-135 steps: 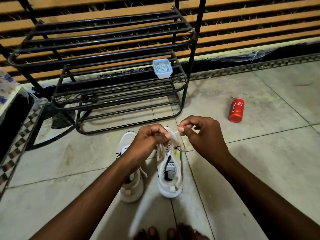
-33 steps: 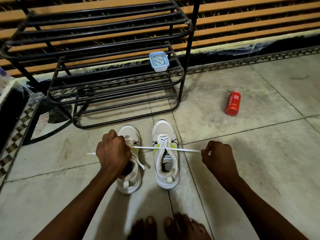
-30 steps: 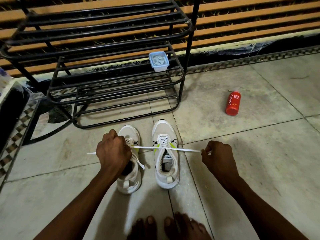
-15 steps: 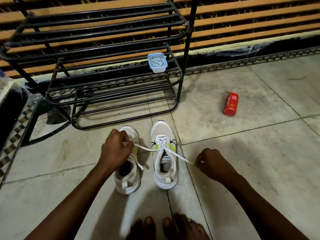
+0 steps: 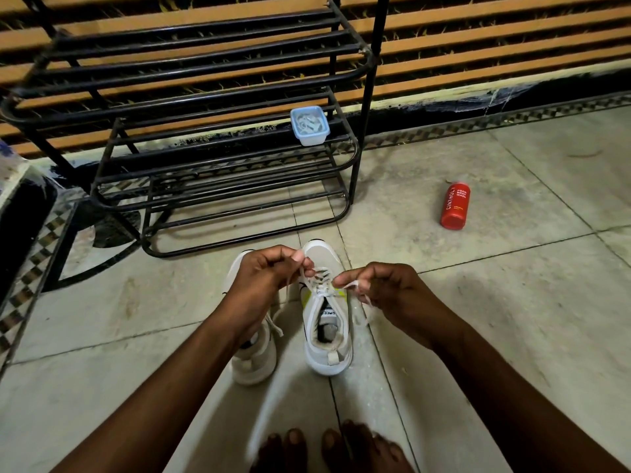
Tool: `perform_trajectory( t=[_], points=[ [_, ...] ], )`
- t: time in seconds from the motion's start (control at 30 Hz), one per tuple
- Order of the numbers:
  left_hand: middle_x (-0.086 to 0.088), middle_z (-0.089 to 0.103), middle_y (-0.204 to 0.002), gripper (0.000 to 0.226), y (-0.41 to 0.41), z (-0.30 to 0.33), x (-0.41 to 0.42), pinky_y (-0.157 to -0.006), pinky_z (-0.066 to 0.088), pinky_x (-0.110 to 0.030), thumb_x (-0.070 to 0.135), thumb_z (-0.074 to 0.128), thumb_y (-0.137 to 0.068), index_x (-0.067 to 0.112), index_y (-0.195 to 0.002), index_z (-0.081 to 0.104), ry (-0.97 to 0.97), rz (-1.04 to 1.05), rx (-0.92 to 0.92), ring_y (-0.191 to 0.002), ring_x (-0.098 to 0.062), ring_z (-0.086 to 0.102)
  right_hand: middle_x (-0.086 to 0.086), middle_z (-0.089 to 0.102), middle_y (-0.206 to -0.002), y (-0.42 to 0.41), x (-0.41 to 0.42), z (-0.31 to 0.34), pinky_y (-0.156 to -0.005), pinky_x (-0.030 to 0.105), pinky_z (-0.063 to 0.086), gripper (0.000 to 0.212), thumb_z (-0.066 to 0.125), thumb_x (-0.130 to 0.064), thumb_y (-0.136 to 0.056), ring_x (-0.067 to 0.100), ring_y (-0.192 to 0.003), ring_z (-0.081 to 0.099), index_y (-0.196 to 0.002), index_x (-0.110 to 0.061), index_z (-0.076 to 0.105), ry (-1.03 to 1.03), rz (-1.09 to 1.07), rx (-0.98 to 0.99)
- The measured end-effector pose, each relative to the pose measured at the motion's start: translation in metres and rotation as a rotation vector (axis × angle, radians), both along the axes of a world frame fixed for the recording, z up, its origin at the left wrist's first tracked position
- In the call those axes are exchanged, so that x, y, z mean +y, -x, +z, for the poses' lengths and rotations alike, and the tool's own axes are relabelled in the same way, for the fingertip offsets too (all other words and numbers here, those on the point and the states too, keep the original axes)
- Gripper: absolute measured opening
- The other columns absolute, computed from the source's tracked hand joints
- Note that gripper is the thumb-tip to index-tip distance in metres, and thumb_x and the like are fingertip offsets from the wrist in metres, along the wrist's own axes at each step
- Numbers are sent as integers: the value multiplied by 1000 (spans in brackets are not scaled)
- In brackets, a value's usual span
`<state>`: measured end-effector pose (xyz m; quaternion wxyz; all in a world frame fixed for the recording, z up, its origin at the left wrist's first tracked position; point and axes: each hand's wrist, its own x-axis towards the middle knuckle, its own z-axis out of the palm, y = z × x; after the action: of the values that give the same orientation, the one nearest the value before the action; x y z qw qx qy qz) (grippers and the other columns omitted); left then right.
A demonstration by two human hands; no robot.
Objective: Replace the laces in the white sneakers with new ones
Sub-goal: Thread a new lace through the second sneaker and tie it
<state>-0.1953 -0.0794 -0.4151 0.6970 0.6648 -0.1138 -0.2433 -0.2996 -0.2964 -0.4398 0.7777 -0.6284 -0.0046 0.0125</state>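
**Two white sneakers on a tiled floor, lace ends pinched over the right-hand one**

Bare toes [image 5: 327, 445] sit at the near edge on a pale tiled floor [image 5: 495, 336] with dark grout lines. Just beyond them stand two white sneakers, side by side and near each other, heels toward the person, toes pointing away toward the rack, long axes running near to far. The left sneaker [image 5: 254, 363] is partly hidden by the left forearm. The right sneaker [image 5: 326, 322] shows a yellow-green patch and a white lace [image 5: 319, 281] crossing its eyelets.

Both hands hover above the front of the right sneaker. The left hand [image 5: 263, 278] has its fingers curled, thumb and fingertip pinching one lace end. The right hand [image 5: 386, 288] is likewise curled, pinching the other end, with loose lace trailing below it.

Farther off, to the right, one red bottle [image 5: 456, 206] lies on its side. One black metal shoe rack [image 5: 218, 155] stands beyond the sneakers, carrying one small blue container [image 5: 310, 126]. Behind it runs a wall of horizontal wooden slats [image 5: 495, 49].
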Motion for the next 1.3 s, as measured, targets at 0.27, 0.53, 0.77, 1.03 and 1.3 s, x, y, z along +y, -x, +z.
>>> perform_trajectory(
  t=[0.27, 0.53, 0.77, 1.03, 1.3],
  points=[
    [-11, 79, -92, 15, 1, -5, -9, -87, 61, -41, -5, 78, -83, 3, -95, 81, -102, 82, -246, -90, -30, 75, 19, 76, -93, -29, 26, 3, -74, 27, 56, 10, 68, -1, -91, 24, -86, 75, -99, 4, 73, 14, -322, 66],
    [-20, 67, -100, 17, 4, -5, -13, -81, 62, -37, -16, 82, -71, -7, -84, 76, -80, 25, -430, -88, -24, 72, 0, 78, -79, -41, 36, -2, -74, 37, 59, 24, 74, 3, -83, 17, -75, 74, -85, -20, 79, 340, -397, -26],
    [-8, 68, -108, 29, 9, 2, -15, -79, 60, -59, -13, 82, -75, 2, -99, 77, -148, -1, -383, -76, -41, 73, -9, 75, -75, -39, 40, 2, -66, 22, 53, 21, 72, -2, -81, 12, -72, 71, -77, -22, 75, 499, -362, -153],
    [-7, 66, -88, 13, 8, 5, -17, -73, 64, -46, -5, 86, -76, 2, -81, 76, -249, 125, -466, -74, -20, 75, -12, 74, -83, -35, 42, 10, -69, 33, 55, 9, 76, -13, -85, 11, -84, 71, -84, -22, 76, 560, -341, -132],
    [5, 64, -83, 21, -13, 0, -2, -65, 52, -31, -1, 76, -87, 19, -82, 69, -428, 75, -738, -73, -15, 67, -5, 66, -85, -38, 27, 3, -66, 21, 50, 12, 75, -7, -87, 10, -77, 66, -82, -18, 74, 639, -505, -146]
  ],
)
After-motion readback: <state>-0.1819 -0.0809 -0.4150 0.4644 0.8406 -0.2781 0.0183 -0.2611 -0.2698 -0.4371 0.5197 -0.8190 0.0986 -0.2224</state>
